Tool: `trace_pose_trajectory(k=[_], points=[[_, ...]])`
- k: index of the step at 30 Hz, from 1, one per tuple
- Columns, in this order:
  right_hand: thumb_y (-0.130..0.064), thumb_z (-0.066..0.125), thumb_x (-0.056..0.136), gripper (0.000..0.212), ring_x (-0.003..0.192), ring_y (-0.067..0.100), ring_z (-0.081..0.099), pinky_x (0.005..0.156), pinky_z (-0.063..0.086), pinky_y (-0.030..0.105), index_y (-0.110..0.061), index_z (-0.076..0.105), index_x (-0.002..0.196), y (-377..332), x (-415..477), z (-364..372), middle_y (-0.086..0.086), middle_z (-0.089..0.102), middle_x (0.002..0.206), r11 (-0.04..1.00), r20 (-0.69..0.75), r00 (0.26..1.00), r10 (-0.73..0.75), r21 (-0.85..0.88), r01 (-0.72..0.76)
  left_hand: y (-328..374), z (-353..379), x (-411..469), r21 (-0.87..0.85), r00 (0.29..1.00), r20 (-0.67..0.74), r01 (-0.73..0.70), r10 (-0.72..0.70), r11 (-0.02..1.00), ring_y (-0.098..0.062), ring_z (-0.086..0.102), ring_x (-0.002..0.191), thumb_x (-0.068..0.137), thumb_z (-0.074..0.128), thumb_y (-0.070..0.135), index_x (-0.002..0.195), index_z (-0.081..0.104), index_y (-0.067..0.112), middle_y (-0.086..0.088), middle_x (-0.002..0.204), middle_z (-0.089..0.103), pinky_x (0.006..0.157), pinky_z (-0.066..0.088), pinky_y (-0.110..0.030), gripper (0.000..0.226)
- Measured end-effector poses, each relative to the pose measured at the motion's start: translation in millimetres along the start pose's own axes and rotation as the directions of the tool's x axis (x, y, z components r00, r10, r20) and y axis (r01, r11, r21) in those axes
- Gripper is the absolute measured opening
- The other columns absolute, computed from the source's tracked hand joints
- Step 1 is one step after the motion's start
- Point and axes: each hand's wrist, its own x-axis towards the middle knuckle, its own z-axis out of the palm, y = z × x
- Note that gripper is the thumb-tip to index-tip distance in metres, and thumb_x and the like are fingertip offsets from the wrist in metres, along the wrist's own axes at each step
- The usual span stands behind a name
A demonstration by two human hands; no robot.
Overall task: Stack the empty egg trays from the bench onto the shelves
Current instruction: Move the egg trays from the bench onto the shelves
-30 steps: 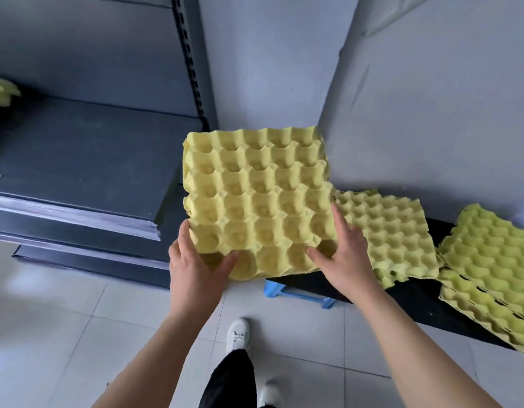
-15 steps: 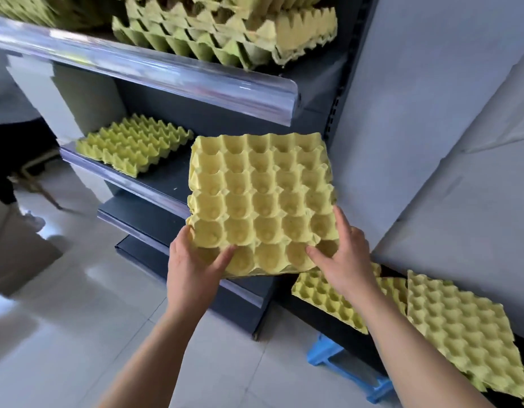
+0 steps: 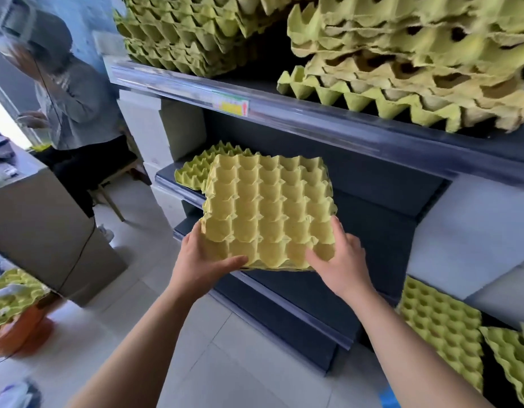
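Yellow pulp egg tray [image 3: 269, 213] is held nearly level in front of the dark middle shelf [image 3: 387, 187], partly hiding another tray [image 3: 193, 172] that lies at the shelf's left end. The left grip [image 3: 202, 260] clasps its near left corner, thumb on top; the right grip [image 3: 340, 266] clasps the near right corner likewise. Tray stacks [image 3: 402, 69] crowd the top shelf [image 3: 313, 113]. More trays [image 3: 440, 328] lie on the dark tabletop [image 3: 490, 366] at lower right.
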Motion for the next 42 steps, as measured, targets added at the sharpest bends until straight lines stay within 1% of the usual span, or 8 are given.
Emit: trace_pose_trajectory(k=[3, 9, 16, 20, 25, 31, 37, 42], points=[[-0.054, 0.061, 0.081, 0.087, 0.129, 0.029, 0.03, 0.096, 0.039, 0.042, -0.041, 0.009, 0.149, -15, 26, 23, 0.01, 0.029, 0.144, 1.0, -0.005, 1.0, 0.022, 0.011, -0.022, -16, -18, 37, -0.014, 0.998, 0.02, 0.066, -0.066, 0.998, -0.014, 0.039, 0.128, 0.047, 0.093, 0.051, 0.148, 0.031, 0.034, 0.011, 0.133, 0.034, 0.111, 0.036, -0.038, 0.119], [-0.05, 0.062, 0.082, 0.086, 0.126, 0.029, 0.031, 0.09, 0.036, 0.037, -0.039, 0.011, 0.15, -39, 91, 67, 0.011, 0.032, 0.141, 0.999, -0.034, 0.999, 0.037, -0.003, -0.037, -49, -35, 125, -0.024, 0.991, 0.06, 0.124, -0.122, 0.992, -0.016, 0.052, 0.122, 0.024, 0.089, 0.072, 0.142, 0.035, 0.039, 0.007, 0.132, 0.052, 0.107, 0.043, -0.045, 0.134], [-0.065, 0.057, 0.079, 0.092, 0.13, 0.037, 0.029, 0.103, 0.03, 0.045, -0.03, 0.012, 0.152, -58, 164, 109, 0.018, 0.033, 0.144, 0.995, -0.017, 0.995, 0.098, -0.022, -0.098, -61, -44, 222, -0.051, 0.991, 0.09, 0.104, -0.099, 0.993, -0.018, 0.035, 0.14, 0.042, 0.091, 0.053, 0.152, 0.024, 0.029, -0.002, 0.153, 0.037, 0.114, 0.029, -0.037, 0.132], [-0.077, 0.048, 0.071, 0.098, 0.129, 0.037, 0.032, 0.107, 0.025, 0.044, -0.026, 0.019, 0.15, -72, 196, 131, 0.018, 0.035, 0.144, 0.989, -0.011, 0.992, 0.122, -0.084, -0.122, -73, -53, 266, -0.015, 0.987, 0.124, 0.107, -0.104, 0.994, -0.018, 0.042, 0.135, 0.031, 0.087, 0.07, 0.151, 0.026, 0.028, -0.001, 0.151, 0.041, 0.114, 0.034, -0.041, 0.141], [-0.067, 0.059, 0.077, 0.088, 0.132, 0.039, 0.027, 0.11, 0.029, 0.046, -0.026, 0.027, 0.148, -89, 221, 153, 0.017, 0.028, 0.147, 0.972, -0.026, 0.976, 0.215, -0.089, -0.216, -86, -60, 319, 0.029, 0.98, 0.19, 0.045, -0.049, 0.999, -0.018, 0.044, 0.133, 0.046, 0.087, 0.057, 0.149, 0.031, 0.022, -0.003, 0.148, 0.044, 0.11, 0.037, -0.036, 0.122], [-0.068, 0.056, 0.078, 0.086, 0.133, 0.036, 0.025, 0.11, 0.029, 0.044, -0.026, 0.029, 0.147, -113, 234, 188, 0.014, 0.026, 0.147, 0.935, -0.078, 0.936, 0.343, -0.07, -0.348, -101, -73, 380, 0.042, 0.934, 0.354, 0.044, -0.056, 0.998, -0.015, 0.047, 0.131, 0.034, 0.088, 0.065, 0.151, 0.025, 0.021, 0.004, 0.145, 0.046, 0.111, 0.037, -0.037, 0.14], [-0.069, 0.053, 0.079, 0.085, 0.131, 0.036, 0.028, 0.108, 0.031, 0.045, -0.025, 0.028, 0.147, -129, 242, 217, 0.013, 0.028, 0.145, 0.893, -0.096, 0.897, 0.431, -0.099, -0.44, -114, -75, 418, 0.047, 0.887, 0.459, 0.026, -0.045, 0.999, -0.014, 0.049, 0.121, 0.045, 0.087, 0.054, 0.152, 0.023, 0.017, 0.002, 0.138, 0.049, 0.096, 0.038, -0.025, 0.13], [-0.067, 0.054, 0.081, 0.081, 0.129, 0.036, 0.029, 0.107, 0.031, 0.042, -0.025, 0.03, 0.146, -132, 246, 227, 0.014, 0.029, 0.144, 0.884, -0.156, 0.888, 0.432, -0.12, -0.451, -126, -72, 431, 0.118, 0.882, 0.468, -0.008, -0.048, 0.993, -0.019, 0.041, 0.134, 0.046, 0.086, 0.06, 0.152, 0.022, 0.021, 0.0, 0.149, 0.04, 0.11, 0.036, -0.038, 0.13]])
